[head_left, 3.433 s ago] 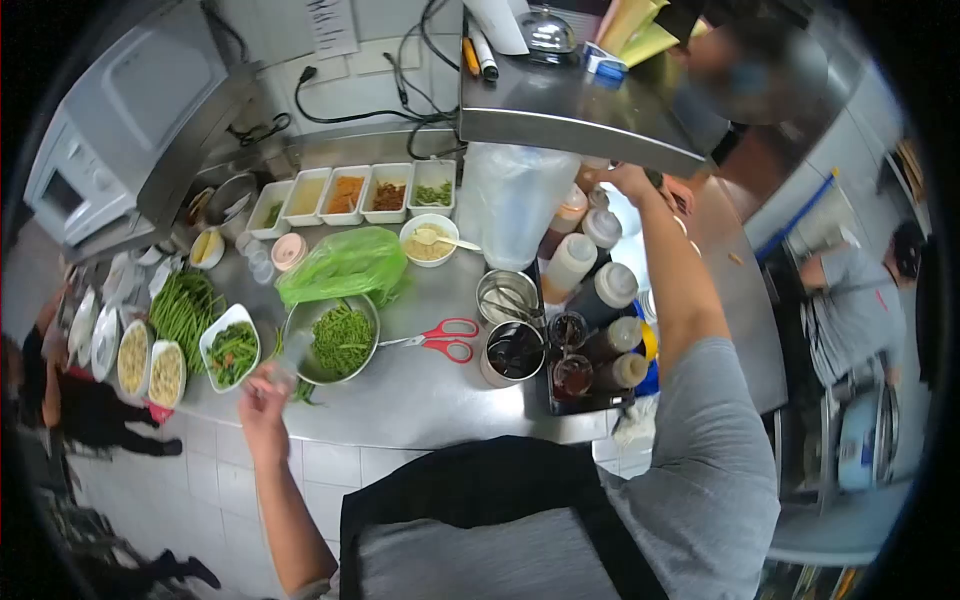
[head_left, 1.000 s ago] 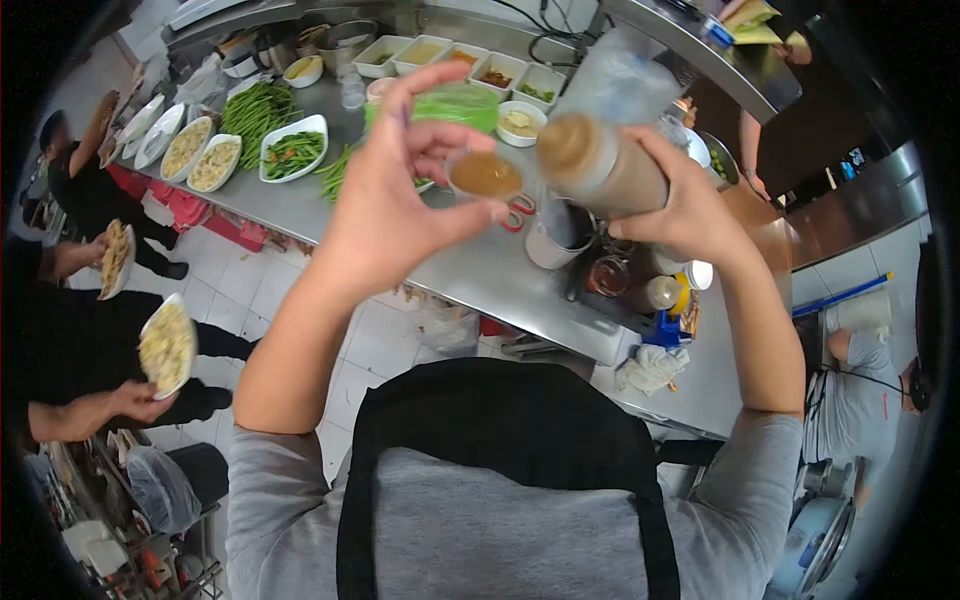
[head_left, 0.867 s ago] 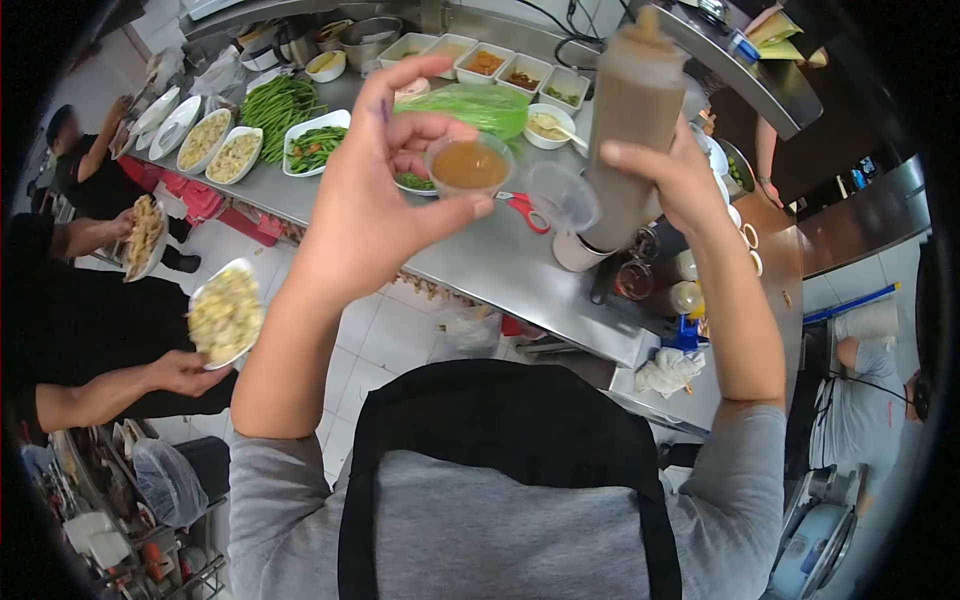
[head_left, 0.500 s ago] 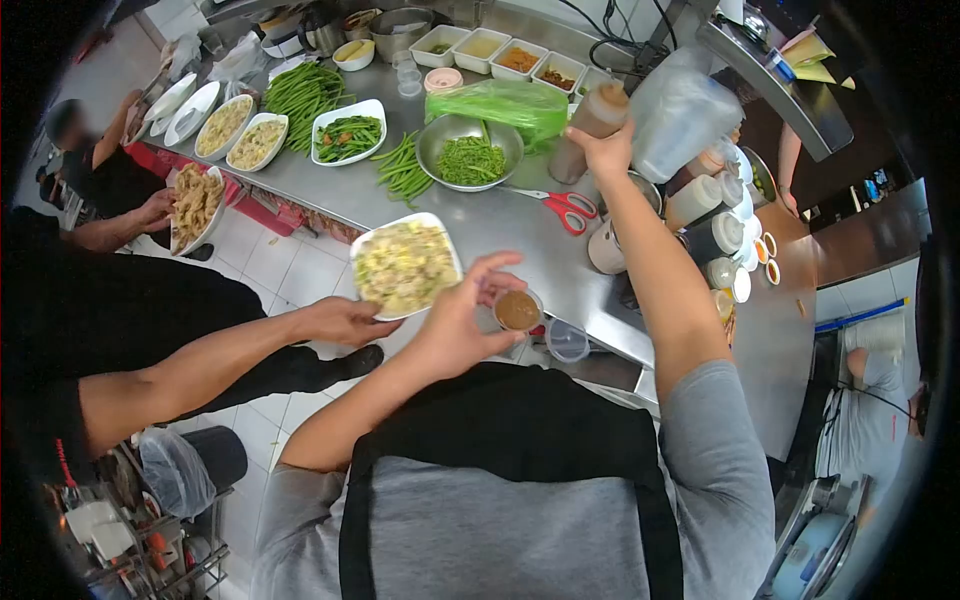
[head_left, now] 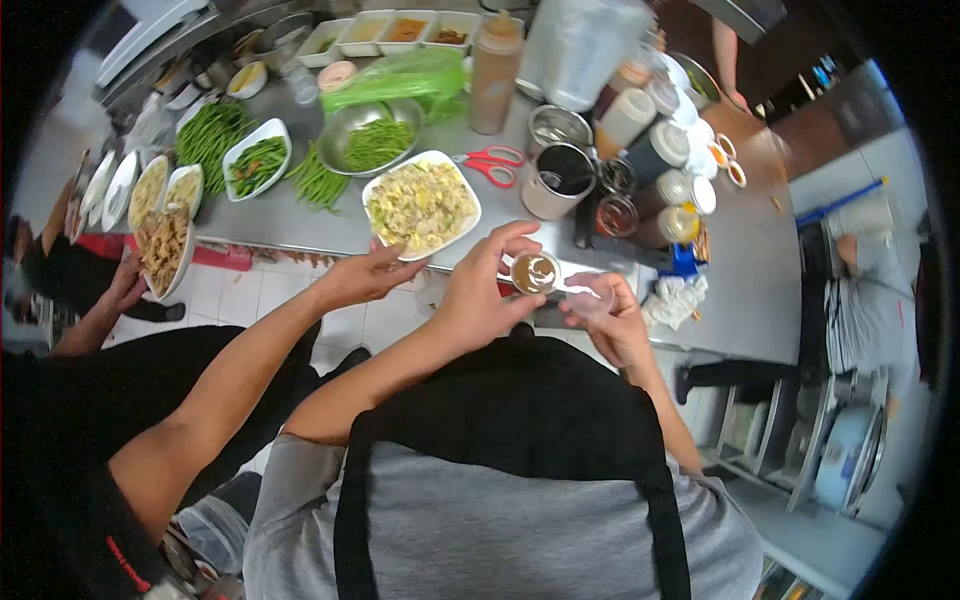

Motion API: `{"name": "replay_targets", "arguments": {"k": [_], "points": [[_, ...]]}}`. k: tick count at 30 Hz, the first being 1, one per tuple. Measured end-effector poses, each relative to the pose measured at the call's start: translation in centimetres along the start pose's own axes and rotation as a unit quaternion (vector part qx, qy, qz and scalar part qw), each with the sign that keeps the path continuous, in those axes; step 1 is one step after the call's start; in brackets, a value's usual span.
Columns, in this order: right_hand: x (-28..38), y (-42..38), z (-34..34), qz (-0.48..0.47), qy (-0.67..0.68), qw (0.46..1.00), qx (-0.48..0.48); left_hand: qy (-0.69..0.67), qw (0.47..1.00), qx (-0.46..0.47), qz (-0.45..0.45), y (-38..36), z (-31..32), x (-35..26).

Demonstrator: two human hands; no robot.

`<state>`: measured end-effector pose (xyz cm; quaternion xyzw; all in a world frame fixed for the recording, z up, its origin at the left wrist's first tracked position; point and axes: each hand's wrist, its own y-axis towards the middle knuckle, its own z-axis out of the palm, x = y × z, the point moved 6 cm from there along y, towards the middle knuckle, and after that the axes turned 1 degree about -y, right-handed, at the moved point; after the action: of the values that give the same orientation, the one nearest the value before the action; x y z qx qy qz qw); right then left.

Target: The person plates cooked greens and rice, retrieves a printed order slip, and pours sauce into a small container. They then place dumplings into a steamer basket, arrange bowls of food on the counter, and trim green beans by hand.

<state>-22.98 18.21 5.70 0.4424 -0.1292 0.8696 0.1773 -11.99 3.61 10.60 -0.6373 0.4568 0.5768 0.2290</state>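
My left hand (head_left: pixel 480 290) is closed round a small clear cup of brown sauce (head_left: pixel 533 272). Close beside it, my right hand (head_left: pixel 615 325) holds a clear plastic lid (head_left: pixel 586 296) at the cup's right edge. Just beyond, a co-worker's hand (head_left: pixel 368 277) supports a white bowl of fried rice (head_left: pixel 422 205). A sauce bottle (head_left: pixel 495 75) stands upright on the counter, away from both my hands. Red scissors (head_left: pixel 492 165) lie between the bottle and the rice bowl.
On the steel counter (head_left: pixel 300 222) are a metal bowl of chopped greens (head_left: pixel 375 145), a green bag (head_left: pixel 400 85) and a plate of green vegetables (head_left: pixel 257 160). Several bottles and jars crowd the right. The co-worker's other hand holds a dish of fried food (head_left: pixel 165 250).
My right hand has let go of the sauce bottle, come down beside my left hand and taken hold of the lid. The co-worker's rice bowl is now over the counter edge. The view has shifted.
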Motion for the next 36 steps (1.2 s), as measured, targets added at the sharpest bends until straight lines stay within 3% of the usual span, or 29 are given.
{"name": "replay_targets", "arguments": {"k": [3,6,9,12,16,18,19,22,24,28,34,36], "points": [[-2.1,0.3,-1.7,-0.042,0.014,0.991,-0.123,0.026,0.999,0.029,-0.016,0.3,2.6,3.9],[-3.7,2.1,-3.2,-0.067,-0.220,0.957,-0.177,0.059,0.997,0.023,-0.044,0.6,4.3,8.4],[-4.1,3.2,-3.4,-0.121,-0.390,0.883,-0.231,0.102,0.994,0.018,-0.034,1.1,5.1,10.7],[-4.9,4.0,-3.7,-0.127,-0.476,0.840,-0.229,0.098,0.995,0.019,-0.008,1.5,5.2,11.2],[-5.2,4.2,-4.2,-0.131,-0.501,0.824,-0.230,-0.027,0.997,0.057,-0.048,2.0,5.0,11.8],[-4.9,4.3,-4.1,-0.131,-0.518,0.815,-0.224,-0.016,0.991,0.036,-0.131,2.7,5.0,14.1],[-5.3,4.4,-4.6,-0.102,-0.479,0.837,-0.243,-0.011,0.985,0.024,-0.173,3.1,4.9,14.8],[-6.5,5.1,-6.1,-0.020,-0.350,0.894,-0.278,0.094,0.985,0.048,-0.139,4.4,5.1,14.7],[-7.6,5.5,-7.3,0.036,-0.247,0.927,-0.279,0.123,0.971,0.103,-0.177,5.3,5.5,15.1],[-7.2,6.3,-7.4,0.099,-0.275,0.922,-0.254,0.221,0.939,0.183,-0.190,6.7,6.2,14.9],[-7.0,6.6,-7.2,0.108,-0.284,0.917,-0.259,0.203,0.920,0.231,-0.244,7.3,6.6,14.4],[-7.2,5.9,-7.9,0.062,-0.303,0.914,-0.263,0.206,0.943,0.204,-0.165,6.7,6.5,15.0]]}}
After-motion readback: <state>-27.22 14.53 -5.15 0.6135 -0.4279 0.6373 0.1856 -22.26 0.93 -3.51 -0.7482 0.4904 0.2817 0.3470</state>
